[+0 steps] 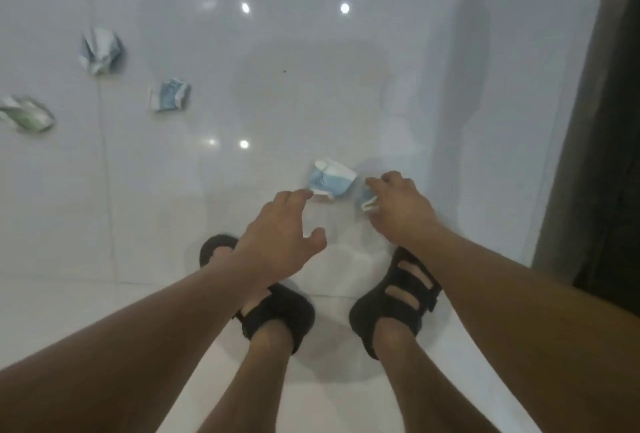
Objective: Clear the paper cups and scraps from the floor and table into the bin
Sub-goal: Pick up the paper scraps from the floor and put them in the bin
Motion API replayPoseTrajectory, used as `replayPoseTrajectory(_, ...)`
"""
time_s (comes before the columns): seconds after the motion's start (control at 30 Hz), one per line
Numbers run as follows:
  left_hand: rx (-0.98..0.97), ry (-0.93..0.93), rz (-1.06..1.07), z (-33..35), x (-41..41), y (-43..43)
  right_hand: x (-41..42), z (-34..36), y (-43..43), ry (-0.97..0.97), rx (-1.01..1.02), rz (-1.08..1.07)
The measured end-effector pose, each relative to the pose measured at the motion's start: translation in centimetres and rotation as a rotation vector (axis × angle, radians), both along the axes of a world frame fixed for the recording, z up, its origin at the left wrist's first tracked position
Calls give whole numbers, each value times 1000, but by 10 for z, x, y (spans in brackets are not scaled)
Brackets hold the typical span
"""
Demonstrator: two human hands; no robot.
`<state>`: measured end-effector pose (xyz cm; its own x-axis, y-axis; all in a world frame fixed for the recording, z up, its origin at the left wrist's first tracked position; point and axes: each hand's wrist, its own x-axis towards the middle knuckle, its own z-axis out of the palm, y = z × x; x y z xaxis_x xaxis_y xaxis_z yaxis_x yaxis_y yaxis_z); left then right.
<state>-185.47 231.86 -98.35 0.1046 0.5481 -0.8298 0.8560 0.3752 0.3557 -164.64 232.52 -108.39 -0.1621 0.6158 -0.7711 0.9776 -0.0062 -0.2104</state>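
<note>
Low centre, just beyond the black sandals [277,315]: the right hand [398,211] holds a small scrap [367,203] in curled fingers, while the left hand [280,225], fingers spread and loose, touches the crushed blue cup [331,179] on the floor [346,86]. Next move, likely: close the left fingers round that cup. Three more crushed cups [102,52] lie upper left across open floor; a dark panel [609,121] bounds the right edge.

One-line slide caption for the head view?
Left hand reaches for a cup on the floor; right hand grips a scrap; three more cups lie left.
</note>
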Motion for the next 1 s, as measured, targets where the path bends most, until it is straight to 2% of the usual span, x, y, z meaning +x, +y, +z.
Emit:
replayPoseTrajectory(0.07,-8,-18,46,-12,-1,-7,0,-12,-5,15,42,30)
replayPoseTrajectory(0.17,-12,-58,116,-13,1,-12,-1,-5,-10,82,108,-57)
replayPoseTrajectory(0.33,2,-165,259,21,12,3,-21,53,-8,420,187,-196)
replayPoseTrajectory(0.53,-40,-248,422,50,12,26,-41,90,13,618,290,-244)
replayPoseTrajectory(0.63,-35,-194,498,42,-3,23,-46,82,18,583,163,-262)
replayPoseTrajectory(0.7,-46,-128,540,30,-19,15,-44,62,20,515,103,-173)
replayPoseTrajectory(0.87,-76,24,610,-4,-50,-17,-54,6,30,116,152,199)
replayPoseTrajectory(0.93,-55,35,610,-14,-58,-29,-67,-11,27,38,164,296)
replayPoseTrajectory(1.0,-47,36,637,-22,-63,-37,-77,-22,20,31,198,304)
